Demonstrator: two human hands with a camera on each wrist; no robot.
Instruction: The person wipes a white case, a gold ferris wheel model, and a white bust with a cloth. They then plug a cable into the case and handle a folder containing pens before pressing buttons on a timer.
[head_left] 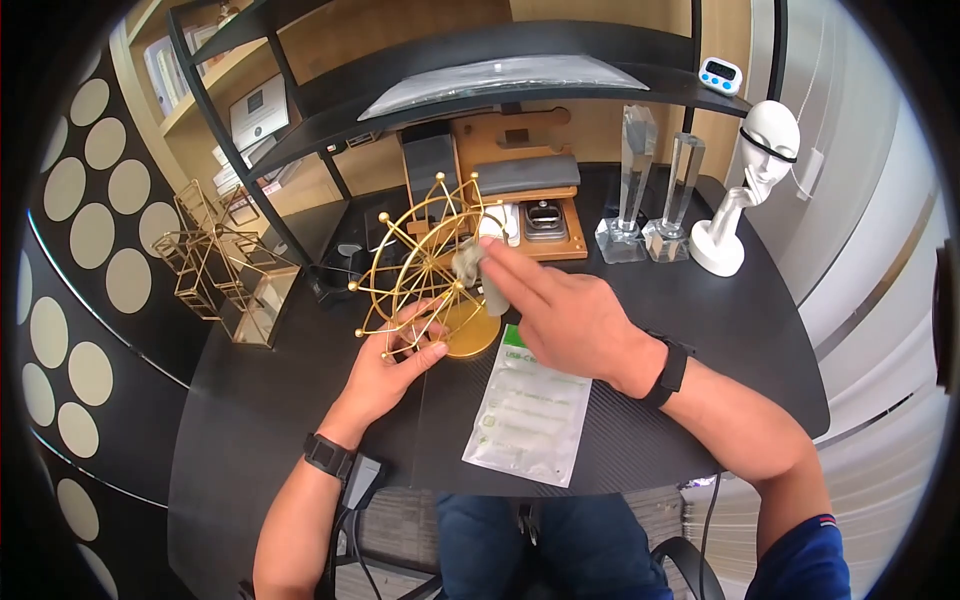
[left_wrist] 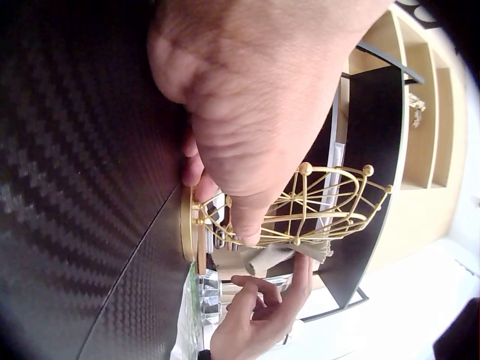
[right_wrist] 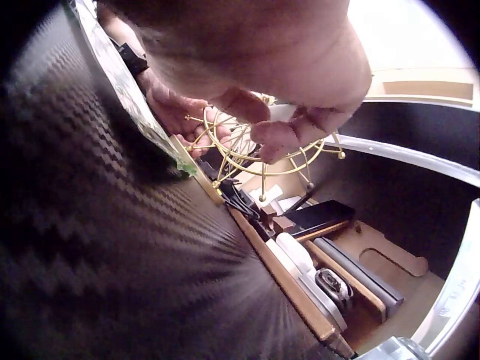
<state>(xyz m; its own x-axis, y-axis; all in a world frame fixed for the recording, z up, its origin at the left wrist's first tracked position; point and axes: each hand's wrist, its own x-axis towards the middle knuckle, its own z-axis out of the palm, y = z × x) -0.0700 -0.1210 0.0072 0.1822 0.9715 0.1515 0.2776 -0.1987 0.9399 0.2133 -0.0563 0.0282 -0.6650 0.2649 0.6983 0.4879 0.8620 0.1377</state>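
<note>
A gold wire Ferris wheel ornament (head_left: 430,267) stands on its round base on the black desk. My left hand (head_left: 385,368) holds its lower left side, thumb in front and fingers among the wires. With its fingers, my right hand (head_left: 575,315) holds a grey cloth (head_left: 467,263) against the wheel's right side. In the left wrist view the cloth (left_wrist: 271,259) hangs by the rim, under the left thumb. The right wrist view shows the right fingers (right_wrist: 281,141) bent over the rim; the cloth is mostly hidden there.
A white and green plastic packet (head_left: 525,415) lies in front of the base. Behind stands a wooden organizer (head_left: 570,240) with a watch. Crystal trophies (head_left: 625,190) and a white mannequin head (head_left: 768,150) stand at the right, a gold geometric ornament (head_left: 225,265) at the left. A shelf (head_left: 680,95) spans the back.
</note>
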